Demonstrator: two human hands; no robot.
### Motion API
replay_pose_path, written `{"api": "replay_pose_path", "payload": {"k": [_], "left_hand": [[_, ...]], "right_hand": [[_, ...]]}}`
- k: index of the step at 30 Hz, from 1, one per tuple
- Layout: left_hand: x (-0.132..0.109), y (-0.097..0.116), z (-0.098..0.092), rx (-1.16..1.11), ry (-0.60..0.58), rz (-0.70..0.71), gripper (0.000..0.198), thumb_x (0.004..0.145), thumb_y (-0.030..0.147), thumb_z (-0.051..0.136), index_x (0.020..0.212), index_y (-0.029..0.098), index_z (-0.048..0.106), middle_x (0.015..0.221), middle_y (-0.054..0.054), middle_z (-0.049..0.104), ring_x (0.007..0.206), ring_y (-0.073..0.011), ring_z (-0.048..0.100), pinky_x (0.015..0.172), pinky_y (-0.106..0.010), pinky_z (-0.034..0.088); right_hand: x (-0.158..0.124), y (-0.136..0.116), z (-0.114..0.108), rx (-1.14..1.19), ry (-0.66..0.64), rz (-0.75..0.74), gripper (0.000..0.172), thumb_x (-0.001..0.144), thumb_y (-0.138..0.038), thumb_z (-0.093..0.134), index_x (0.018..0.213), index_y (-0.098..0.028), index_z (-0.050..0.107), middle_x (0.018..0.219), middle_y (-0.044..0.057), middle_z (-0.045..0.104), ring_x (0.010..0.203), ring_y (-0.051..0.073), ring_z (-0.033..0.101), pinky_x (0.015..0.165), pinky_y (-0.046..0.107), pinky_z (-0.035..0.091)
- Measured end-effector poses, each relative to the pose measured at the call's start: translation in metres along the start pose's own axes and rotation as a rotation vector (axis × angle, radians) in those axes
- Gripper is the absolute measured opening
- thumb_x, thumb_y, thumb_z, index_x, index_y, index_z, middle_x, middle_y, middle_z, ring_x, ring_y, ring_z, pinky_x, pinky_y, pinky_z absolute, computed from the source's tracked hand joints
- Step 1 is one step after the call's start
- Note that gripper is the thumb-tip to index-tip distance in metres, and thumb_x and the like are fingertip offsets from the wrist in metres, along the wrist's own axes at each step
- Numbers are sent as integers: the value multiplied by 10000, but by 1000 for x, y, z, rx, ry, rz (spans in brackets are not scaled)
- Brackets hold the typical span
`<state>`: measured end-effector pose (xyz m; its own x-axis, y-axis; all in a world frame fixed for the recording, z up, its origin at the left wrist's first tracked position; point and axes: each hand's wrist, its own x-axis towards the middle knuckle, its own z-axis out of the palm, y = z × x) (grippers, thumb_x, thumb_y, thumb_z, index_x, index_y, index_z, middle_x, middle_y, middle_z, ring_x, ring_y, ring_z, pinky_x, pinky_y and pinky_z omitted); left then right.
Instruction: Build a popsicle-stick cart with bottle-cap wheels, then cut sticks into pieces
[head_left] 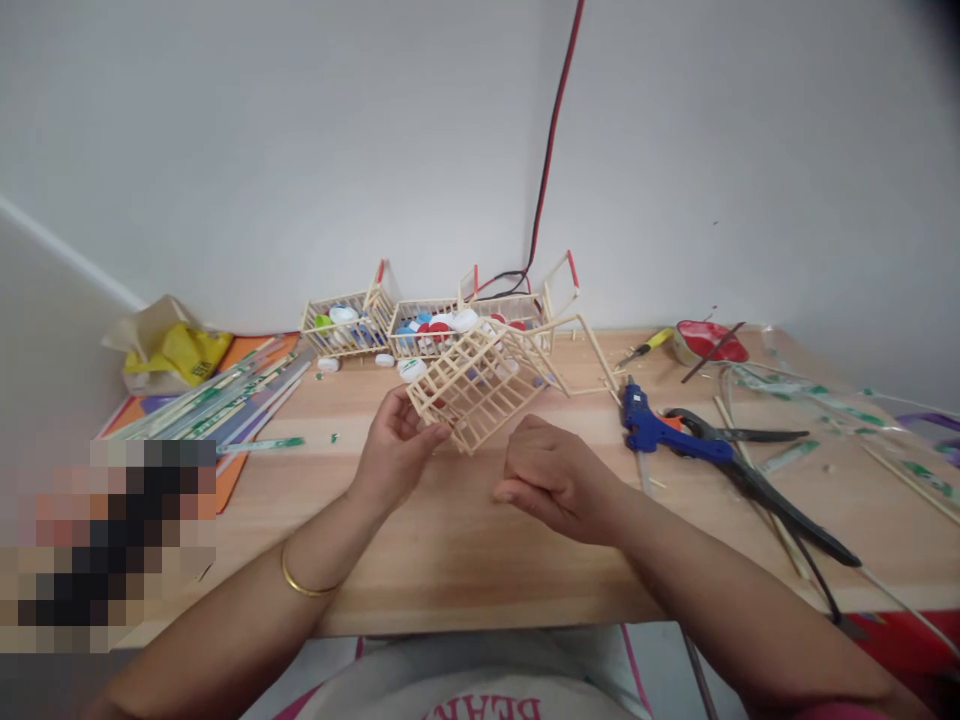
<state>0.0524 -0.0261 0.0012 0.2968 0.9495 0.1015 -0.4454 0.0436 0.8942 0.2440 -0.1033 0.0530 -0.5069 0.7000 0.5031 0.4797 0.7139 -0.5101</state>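
My left hand [403, 440] grips a small shopping cart made of wooden sticks [480, 400] by its lower left corner. The cart is tilted above the table, its grid of slats facing me and its stick handle frame pointing right. Just right of it, apart from the slats, my right hand [551, 475] is closed with the fingers curled inward; whatever it may hold is hidden. Behind the held cart stand similar stick carts, one at the left [346, 330] and one in the middle [420, 330], with red-tipped handles and coloured bottle caps inside.
A blue glue gun [645, 425] and dark-handled pliers [780, 510] lie at the right. Beyond them are a yellow cutter knife [651, 343] and a red-and-white bowl [709, 342]. Wrapped sticks [225, 395] and a yellow packet [180, 355] lie at the left. Cables hang down the wall.
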Motion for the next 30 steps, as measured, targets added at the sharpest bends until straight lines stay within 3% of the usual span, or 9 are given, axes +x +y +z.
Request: {"api": "replay_pose_path", "payload": {"k": [4,7,9,11,14,20,24,27,30], "left_hand": [[2,-1,-3,-19,-3,-17,517,577,283,874,1005,212,593,996,-24,656,1004,-189,615,891,-320,490],[2,3,-3,-97,-30,-72,501,600,320,859,1014,214,599,994,-26,665,955,-191,637,851,-333,521],[2,8,-2,-167,-54,-146,480,619,349,844,1014,210,608,1006,-27,671,908,-184,651,808,-336,547],[2,14,-2,-218,-74,-222,484,627,376,835,1024,198,624,1016,-35,681,888,-179,658,799,-335,561],[4,18,-4,-265,-100,-289,469,650,421,815,1015,175,653,976,-43,702,874,-185,666,799,-328,569],[10,24,-10,-333,-98,-440,364,837,481,628,1019,167,666,942,-52,730,873,-204,692,787,-351,585],[13,27,-11,-343,-85,-473,337,908,436,537,1104,184,643,1023,-56,729,898,-196,696,756,-328,592],[15,27,-11,-311,-101,-482,342,925,416,513,1146,183,630,1055,-70,723,921,-200,692,778,-326,585],[15,25,-10,-270,-102,-497,338,931,388,512,1169,175,623,1061,-74,721,934,-192,682,848,-331,562]], "right_hand": [[-4,2,2,134,-118,25,466,959,-405,465,556,-189,373,526,-36,421,548,110,426,662,283,329],[-8,2,3,384,-542,-2,462,925,-457,525,559,-182,462,518,-40,493,525,95,473,641,254,364],[-10,3,4,551,-780,-14,336,882,-484,585,736,-183,618,719,4,658,661,110,588,687,235,415],[-11,5,2,598,-824,35,351,815,-511,655,904,-173,673,939,63,700,860,155,632,761,244,444],[-12,11,-9,488,-741,240,334,797,-490,676,774,-157,684,784,38,666,767,149,615,695,240,440],[-20,28,-59,192,-492,662,435,800,-519,646,584,-158,536,555,-49,419,520,76,369,478,224,258],[-28,37,-82,102,-145,758,487,781,-548,651,541,-181,438,518,-62,317,496,76,299,464,237,223],[-26,41,-79,85,126,716,343,762,-533,681,786,-201,599,630,-32,474,562,106,419,507,243,329],[-19,42,-63,61,203,646,529,705,-468,754,1156,-253,580,1013,42,614,808,168,575,694,298,459]]}}
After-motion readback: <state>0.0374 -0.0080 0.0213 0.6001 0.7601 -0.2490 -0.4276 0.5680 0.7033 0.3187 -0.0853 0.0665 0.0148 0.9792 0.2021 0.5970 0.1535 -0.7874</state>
